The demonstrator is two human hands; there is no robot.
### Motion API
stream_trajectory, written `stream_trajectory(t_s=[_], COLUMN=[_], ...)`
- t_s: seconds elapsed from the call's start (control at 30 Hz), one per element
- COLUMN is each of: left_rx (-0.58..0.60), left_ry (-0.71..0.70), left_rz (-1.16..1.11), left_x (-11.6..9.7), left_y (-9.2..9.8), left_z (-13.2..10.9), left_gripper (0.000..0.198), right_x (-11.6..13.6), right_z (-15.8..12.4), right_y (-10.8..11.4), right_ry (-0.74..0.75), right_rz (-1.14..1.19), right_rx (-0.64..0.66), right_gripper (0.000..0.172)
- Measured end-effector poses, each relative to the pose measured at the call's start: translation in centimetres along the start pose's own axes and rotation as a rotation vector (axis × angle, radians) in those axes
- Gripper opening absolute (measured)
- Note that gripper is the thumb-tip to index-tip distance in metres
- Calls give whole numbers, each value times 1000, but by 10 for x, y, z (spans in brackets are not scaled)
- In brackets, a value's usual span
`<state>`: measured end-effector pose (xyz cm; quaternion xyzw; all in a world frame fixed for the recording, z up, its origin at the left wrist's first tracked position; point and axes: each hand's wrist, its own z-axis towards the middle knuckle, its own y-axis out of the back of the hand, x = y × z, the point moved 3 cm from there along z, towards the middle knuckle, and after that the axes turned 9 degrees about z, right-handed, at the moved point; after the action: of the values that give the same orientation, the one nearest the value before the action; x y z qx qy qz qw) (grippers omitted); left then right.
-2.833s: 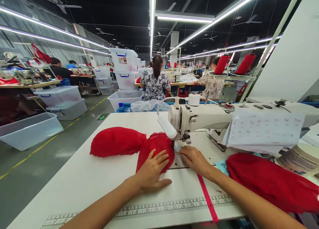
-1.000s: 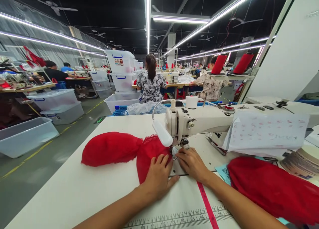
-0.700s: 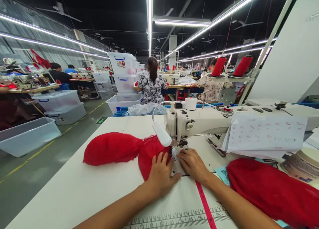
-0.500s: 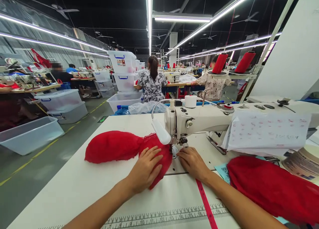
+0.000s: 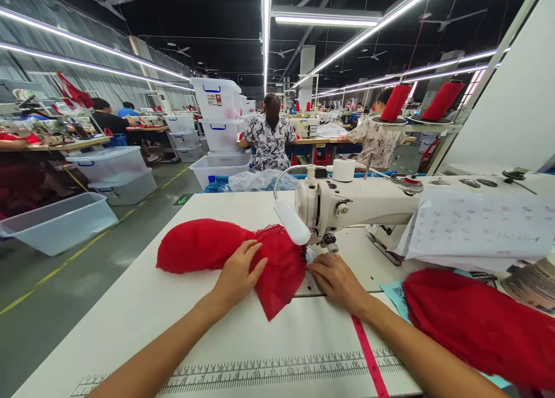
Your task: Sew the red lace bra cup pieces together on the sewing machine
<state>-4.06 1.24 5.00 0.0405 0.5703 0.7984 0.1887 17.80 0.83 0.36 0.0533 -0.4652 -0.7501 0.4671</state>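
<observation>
By sewing machine (image 5: 368, 200) | left hand (image 5: 238, 275) moved leftward — loose on red fabric (image 5: 284, 266) | right hand (image 5: 340, 281) — hold unclear

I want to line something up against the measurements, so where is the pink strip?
In the head view, the pink strip lies on the tabletop, right of centre near the bottom, crossing the printed ruler below the right hand.

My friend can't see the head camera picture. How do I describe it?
A person's left hand touches red fabric at a white sewing machine, with the right hand near the fabric's edge. More red cloth lies on the right, and a co-worker faces away further back.
</observation>
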Motion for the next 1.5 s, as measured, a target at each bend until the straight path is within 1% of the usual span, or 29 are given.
stream_trajectory(t_s=[0.03,0.1,0.17,0.23,0.27,0.4,0.5,0.57,0.63,0.7,0.77,0.83,0.93,1.03,1.1,1.2,1.3,1.37,1.4,1.43,1.5], left_rx=[30,112,152,151,147,133,158,164,123,49,-27,-102,-173,-175,-178,-159,-110,-126,-166,-223,-319], left_ry=[97,220,279,328,352,411,445,473,508,545,567,578,605,640,678,767,824,790,735,646,384], left_rz=[9,36,30,-22,-62,-301,-555,-720,-844,-916,-941,-936,-947,-998,-1041,-1114,-1103,-970,-853,-713,-444], left_x=[3,5,3,1,1,1,-4,-9,-12,-10,-7,-2,3,3,2,1,4,7,8,8,-2], left_y=[1,2,0,-4,-6,-6,0,2,2,2,2,3,4,2,1,-3,-6,-6,-4,0,7], left_z=[4,13,22,27,28,19,5,-4,-10,-13,-15,-15,-15,-16,-18,-21,-25,-28,-29,-30,-31], left_gripper=[34,27,17,8,7,15,9,7,12,17,20,22,22,21,21,32,49,53,53,51,40], right_x=[2,9,18,26,29,36,43,50,59,66,72,75,79,76,69,50,27,15,11,8,5], right_z=[1,2,3,2,0,-4,3,13,22,26,21,8,-18,-34,-36,-31,-24,-22,-21,-20,-18], right_y=[-1,-2,-3,-4,-4,-3,-6,-13,-22,-30,-31,-23,3,29,38,38,25,17,14,12,10], right_ry=[20,74,145,211,237,259,246,239,235,240,244,238,201,100,39,-26,-52,-34,-17,0,29], right_rz=[7,13,15,16,14,5,40,73,91,96,119,179,330,457,448,320,143,29,-18,-54,-96], right_rx=[-5,-16,-12,14,33,123,180,222,275,344,402,422,422,426,384,279,216,188,176,166,158], right_gripper=[24,24,23,23,23,27,36,44,47,42,36,31,24,19,20,23,26,26,26,26,27])
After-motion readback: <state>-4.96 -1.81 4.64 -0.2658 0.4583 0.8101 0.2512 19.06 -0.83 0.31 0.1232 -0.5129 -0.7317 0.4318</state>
